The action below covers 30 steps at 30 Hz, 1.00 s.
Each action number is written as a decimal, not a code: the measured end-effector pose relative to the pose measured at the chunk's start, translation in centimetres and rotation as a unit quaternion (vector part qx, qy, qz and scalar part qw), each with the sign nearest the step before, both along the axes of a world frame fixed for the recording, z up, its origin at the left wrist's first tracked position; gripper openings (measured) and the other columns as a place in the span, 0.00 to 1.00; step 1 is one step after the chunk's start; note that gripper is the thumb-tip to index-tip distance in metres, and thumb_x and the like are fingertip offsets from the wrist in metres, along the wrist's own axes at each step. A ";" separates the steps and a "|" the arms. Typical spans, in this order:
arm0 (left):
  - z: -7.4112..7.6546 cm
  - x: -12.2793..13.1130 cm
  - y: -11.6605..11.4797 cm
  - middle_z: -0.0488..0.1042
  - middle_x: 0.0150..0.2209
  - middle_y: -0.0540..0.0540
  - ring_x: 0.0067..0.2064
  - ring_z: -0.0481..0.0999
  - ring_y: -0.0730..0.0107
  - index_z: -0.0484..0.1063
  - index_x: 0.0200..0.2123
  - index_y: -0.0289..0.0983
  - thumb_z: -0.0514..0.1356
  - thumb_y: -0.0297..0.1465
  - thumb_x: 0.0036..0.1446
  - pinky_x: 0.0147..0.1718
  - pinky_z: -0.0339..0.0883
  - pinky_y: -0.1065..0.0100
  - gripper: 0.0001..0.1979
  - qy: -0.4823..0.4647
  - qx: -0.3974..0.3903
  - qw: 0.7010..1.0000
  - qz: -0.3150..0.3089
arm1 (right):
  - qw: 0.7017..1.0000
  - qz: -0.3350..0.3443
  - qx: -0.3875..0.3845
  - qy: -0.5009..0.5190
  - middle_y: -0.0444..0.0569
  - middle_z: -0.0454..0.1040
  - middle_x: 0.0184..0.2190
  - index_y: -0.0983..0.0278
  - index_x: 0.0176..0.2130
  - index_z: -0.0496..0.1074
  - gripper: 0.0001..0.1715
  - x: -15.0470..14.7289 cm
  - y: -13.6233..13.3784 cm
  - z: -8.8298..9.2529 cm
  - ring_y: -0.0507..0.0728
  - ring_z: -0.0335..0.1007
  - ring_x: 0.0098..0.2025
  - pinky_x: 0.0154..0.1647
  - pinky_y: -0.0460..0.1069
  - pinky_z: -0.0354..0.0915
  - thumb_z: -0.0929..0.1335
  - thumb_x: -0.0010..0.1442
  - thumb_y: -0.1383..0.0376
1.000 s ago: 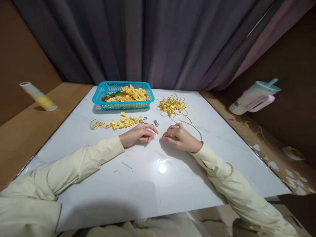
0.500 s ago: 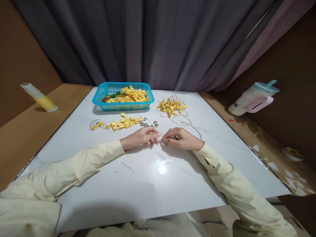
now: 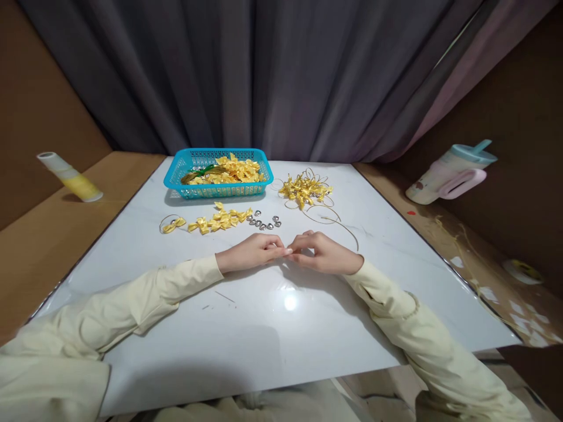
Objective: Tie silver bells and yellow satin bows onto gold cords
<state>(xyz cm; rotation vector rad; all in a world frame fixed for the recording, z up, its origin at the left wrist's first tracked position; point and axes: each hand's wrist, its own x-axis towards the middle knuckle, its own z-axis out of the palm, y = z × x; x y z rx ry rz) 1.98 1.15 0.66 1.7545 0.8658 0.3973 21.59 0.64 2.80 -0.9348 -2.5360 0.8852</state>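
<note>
My left hand (image 3: 253, 253) and my right hand (image 3: 324, 252) meet at their fingertips above the white table, both in a pinch. What lies between the fingertips is mostly hidden; half a second ago a short gold strand showed at my right fingers. A gold cord (image 3: 350, 232) curves from the pile down to my right wrist. Just beyond my left hand lie several small silver metal pieces (image 3: 263, 226), loose on the table. Left of them is a row of yellow ribbon bows (image 3: 224, 218), and farther left a bow (image 3: 175, 225) with a cord loop.
A blue plastic basket (image 3: 171, 179) with yellow bows stands at the back left. Right of it lies a heap of bows on gold cords (image 3: 305, 190). A tumbler (image 3: 433, 181) stands at right, a yellow-wrapped roll (image 3: 79, 183) at left. Dark curtains hang behind.
My hands have come together, so their fingertips now touch. My left fingers have closed into a pinch, and the gold strand at my right fingertips is now covered.
</note>
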 end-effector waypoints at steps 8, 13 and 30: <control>-0.1 -0.2 0.2 0.56 0.17 0.56 0.21 0.53 0.78 0.67 0.29 0.34 0.55 0.43 0.55 0.20 0.46 0.75 0.17 -0.002 -0.026 1.000 0.004 | 0.999 -0.018 0.023 -0.015 0.47 0.74 0.24 0.68 0.34 0.74 0.11 0.2 0.1 -0.4 0.51 0.65 0.28 0.37 0.47 0.61 0.63 0.56 0.67; 0.1 -0.4 0.4 0.56 0.17 0.56 0.19 0.52 0.80 0.69 0.32 0.33 0.56 0.42 0.54 0.18 0.43 0.74 0.16 -0.037 -0.087 0.995 -0.018 | 0.999 -0.013 0.016 -0.024 0.47 0.74 0.26 0.68 0.34 0.75 0.12 0.2 0.2 -0.3 0.50 0.65 0.27 0.36 0.47 0.61 0.63 0.57 0.66; 0.0 -0.5 0.3 0.53 0.14 0.58 0.17 0.49 0.81 0.71 0.29 0.32 0.57 0.41 0.54 0.18 0.41 0.74 0.16 -0.055 -0.112 0.992 0.011 | 1.000 -0.014 -0.018 -0.009 0.46 0.73 0.22 0.70 0.41 0.73 0.17 0.0 0.2 -0.7 0.49 0.63 0.23 0.32 0.45 0.61 0.63 0.59 0.61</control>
